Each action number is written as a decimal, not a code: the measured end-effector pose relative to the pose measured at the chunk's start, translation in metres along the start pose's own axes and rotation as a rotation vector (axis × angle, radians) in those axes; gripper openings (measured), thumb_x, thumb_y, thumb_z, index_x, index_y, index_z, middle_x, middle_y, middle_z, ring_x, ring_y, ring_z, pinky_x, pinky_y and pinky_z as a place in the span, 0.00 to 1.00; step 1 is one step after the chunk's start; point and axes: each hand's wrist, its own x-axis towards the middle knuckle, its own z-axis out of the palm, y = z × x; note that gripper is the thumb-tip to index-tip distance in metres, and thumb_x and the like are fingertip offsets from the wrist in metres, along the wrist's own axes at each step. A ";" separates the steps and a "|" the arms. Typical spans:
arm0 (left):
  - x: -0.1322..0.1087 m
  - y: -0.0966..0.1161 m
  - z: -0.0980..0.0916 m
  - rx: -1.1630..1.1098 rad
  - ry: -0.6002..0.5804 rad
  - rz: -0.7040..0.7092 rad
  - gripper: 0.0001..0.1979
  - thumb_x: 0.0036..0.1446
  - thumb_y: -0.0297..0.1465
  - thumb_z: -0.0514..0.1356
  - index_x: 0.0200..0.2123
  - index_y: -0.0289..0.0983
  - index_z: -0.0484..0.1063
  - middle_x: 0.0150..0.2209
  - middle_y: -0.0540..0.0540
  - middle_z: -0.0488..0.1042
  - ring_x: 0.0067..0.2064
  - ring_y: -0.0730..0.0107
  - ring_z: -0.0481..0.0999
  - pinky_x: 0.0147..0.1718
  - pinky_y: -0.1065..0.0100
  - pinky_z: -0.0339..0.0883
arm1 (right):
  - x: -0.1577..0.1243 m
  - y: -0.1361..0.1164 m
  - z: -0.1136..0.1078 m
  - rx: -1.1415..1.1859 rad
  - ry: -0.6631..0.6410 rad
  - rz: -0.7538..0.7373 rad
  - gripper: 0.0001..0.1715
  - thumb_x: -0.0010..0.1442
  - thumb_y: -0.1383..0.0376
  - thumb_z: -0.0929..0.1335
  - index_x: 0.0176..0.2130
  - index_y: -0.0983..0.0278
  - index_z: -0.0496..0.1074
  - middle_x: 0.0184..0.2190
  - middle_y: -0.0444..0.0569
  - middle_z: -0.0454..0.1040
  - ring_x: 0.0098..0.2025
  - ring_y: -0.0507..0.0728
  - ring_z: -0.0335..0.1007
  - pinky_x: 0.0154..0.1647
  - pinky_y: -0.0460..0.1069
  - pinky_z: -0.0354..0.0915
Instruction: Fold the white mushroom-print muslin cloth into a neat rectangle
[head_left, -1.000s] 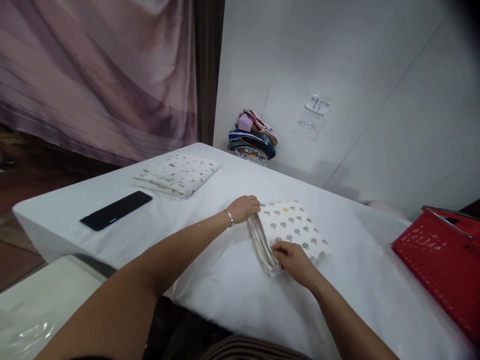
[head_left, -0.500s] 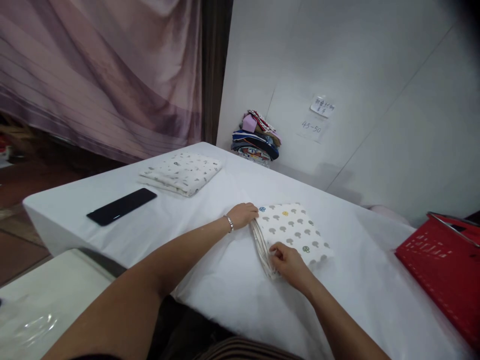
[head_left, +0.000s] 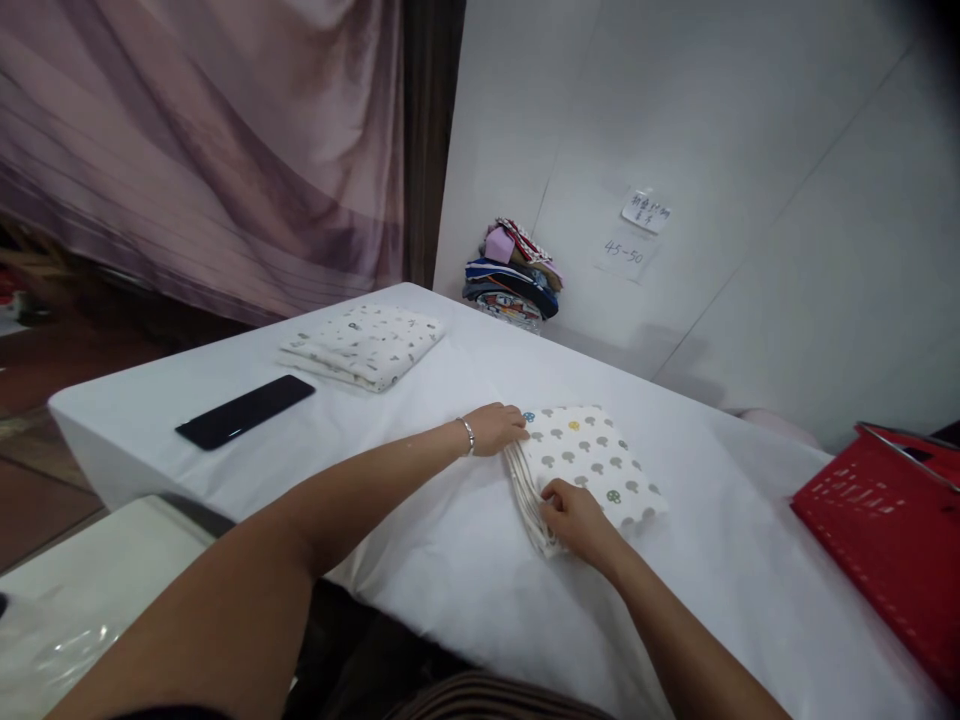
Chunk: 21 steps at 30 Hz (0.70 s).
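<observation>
A folded white cloth [head_left: 592, 455] printed with grey, yellow, blue and green mushrooms lies on the white-covered table [head_left: 465, 560]. My left hand [head_left: 498, 428], a silver bracelet at its wrist, grips the far left corner with its fingers over the edge. At the near left corner, my right hand [head_left: 576, 515] is closed on the layered edge, its thumb and fingers curled together. Several layers show along the fold between the hands. Farther left lies a second folded white cloth [head_left: 364, 345] with a small dark print, touched by neither hand.
A black phone-like slab [head_left: 246, 411] lies at the table's left. Stacked folded fabrics [head_left: 512, 275] stand beyond the far edge by the wall. To the right is a red basket [head_left: 881, 540] with a metal handle. A pale surface with clear plastic [head_left: 82, 650] sits at lower left.
My left hand has shifted slightly to the right along the cloth's far corner. My right hand stays almost where it was, and the cloth has barely moved.
</observation>
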 end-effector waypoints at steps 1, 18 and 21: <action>0.001 0.001 0.000 -0.002 -0.003 0.013 0.13 0.56 0.25 0.52 0.42 0.42 0.70 0.43 0.46 0.71 0.47 0.65 0.65 0.39 0.66 0.58 | -0.001 -0.001 0.000 -0.025 0.005 0.002 0.07 0.53 0.68 0.61 0.33 0.63 0.67 0.22 0.43 0.70 0.25 0.50 0.62 0.25 0.44 0.49; 0.018 0.002 0.006 -0.021 -0.064 -0.070 0.07 0.58 0.28 0.53 0.33 0.40 0.72 0.39 0.49 0.73 0.46 0.67 0.66 0.36 0.68 0.56 | 0.009 -0.014 -0.007 -0.327 0.100 0.060 0.14 0.58 0.57 0.61 0.30 0.63 0.69 0.28 0.48 0.74 0.31 0.54 0.66 0.27 0.46 0.50; 0.021 0.003 0.005 -0.022 -0.056 -0.097 0.07 0.58 0.28 0.53 0.32 0.39 0.71 0.39 0.48 0.73 0.45 0.66 0.67 0.35 0.68 0.57 | 0.012 -0.013 -0.006 -0.338 0.102 0.051 0.13 0.59 0.61 0.60 0.30 0.62 0.70 0.29 0.48 0.74 0.32 0.53 0.67 0.29 0.45 0.50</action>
